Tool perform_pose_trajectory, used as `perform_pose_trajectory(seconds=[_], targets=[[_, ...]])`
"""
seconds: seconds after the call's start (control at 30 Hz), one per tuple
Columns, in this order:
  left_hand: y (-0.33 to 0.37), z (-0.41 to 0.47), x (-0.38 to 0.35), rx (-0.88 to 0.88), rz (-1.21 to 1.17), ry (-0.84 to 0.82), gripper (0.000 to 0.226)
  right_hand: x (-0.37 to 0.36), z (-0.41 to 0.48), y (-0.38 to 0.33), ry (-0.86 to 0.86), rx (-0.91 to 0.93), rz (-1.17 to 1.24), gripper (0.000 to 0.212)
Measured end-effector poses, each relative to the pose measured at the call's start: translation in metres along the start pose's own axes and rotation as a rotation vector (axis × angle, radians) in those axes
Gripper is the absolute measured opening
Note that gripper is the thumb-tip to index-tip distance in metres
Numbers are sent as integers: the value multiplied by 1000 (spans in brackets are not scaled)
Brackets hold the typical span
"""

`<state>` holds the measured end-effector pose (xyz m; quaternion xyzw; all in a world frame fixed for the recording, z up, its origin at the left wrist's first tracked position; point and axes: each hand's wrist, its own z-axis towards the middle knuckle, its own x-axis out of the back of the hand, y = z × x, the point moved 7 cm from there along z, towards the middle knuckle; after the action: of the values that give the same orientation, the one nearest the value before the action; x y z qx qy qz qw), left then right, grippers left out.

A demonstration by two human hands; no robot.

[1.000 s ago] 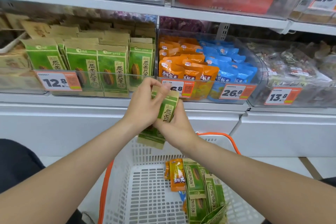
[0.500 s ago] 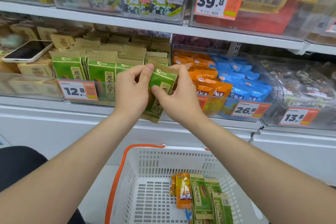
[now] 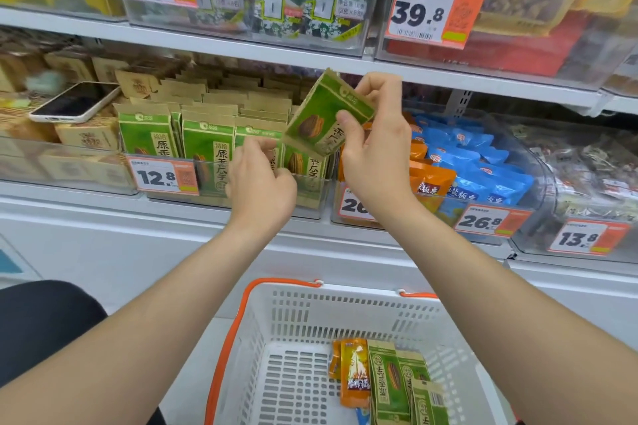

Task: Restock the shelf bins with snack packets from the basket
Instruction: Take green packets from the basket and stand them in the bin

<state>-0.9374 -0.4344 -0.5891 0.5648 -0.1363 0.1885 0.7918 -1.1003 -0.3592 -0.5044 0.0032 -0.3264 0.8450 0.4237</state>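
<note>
My right hand [image 3: 376, 155] pinches a green snack packet [image 3: 321, 115], tilted, just above the right end of the clear shelf bin [image 3: 312, 212]. That bin holds rows of the same green packets [image 3: 152, 138] standing upright. My left hand [image 3: 262, 183] is at the bin's front, with its fingers curled on a green packet in the front row [image 3: 276, 157]. Below, the white basket [image 3: 345, 291] with orange handles holds several green packets [image 3: 388, 386] and an orange packet [image 3: 355, 376] lying in its right half.
A phone [image 3: 76, 102] lies on brown packets in the bin to the left. To the right is a bin of orange and blue packets [image 3: 483, 166], then one of clear-wrapped snacks [image 3: 587, 166]. A shelf edge [image 3: 448, 76] runs close above my right hand.
Both hands rose from over the basket to the bin. They held the packets together; now the right hand has one tilted above the bin and the left hand has dropped to the front row.
</note>
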Motion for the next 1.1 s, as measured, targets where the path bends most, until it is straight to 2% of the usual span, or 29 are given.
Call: perform_pose_trajectory(seconds=[0.13,0.27,0.4,0.57,0.7,0.77,0.87,0.97,1.03,1.1], targets=[[2,-5,0,-12,66,-22,42,-23,5,4,-222,118,-253,47],[1,-7,-3,-33,123,-63,45,-47,5,13,-344,147,-488,48],[1,-10,-6,-88,156,-79,49,-64,-14,26,-346,195,-793,45],[1,-9,-7,-117,157,-69,51,-70,-7,26,-329,193,-883,39],[1,-13,-11,-153,201,-119,54,-71,9,29,-245,176,-965,38],[0,-16,-14,-154,245,-131,54,-77,8,32,-286,147,-984,38],[1,-24,-17,-222,404,-64,47,-82,1,42,-352,78,-971,46],[3,-32,-19,-331,511,20,37,-69,-6,37,-271,153,-923,46],[2,-36,-23,-397,564,24,29,-57,-13,26,-195,274,-853,29],[1,-40,-30,-468,606,-19,21,-47,-27,17,-202,408,-782,13]])
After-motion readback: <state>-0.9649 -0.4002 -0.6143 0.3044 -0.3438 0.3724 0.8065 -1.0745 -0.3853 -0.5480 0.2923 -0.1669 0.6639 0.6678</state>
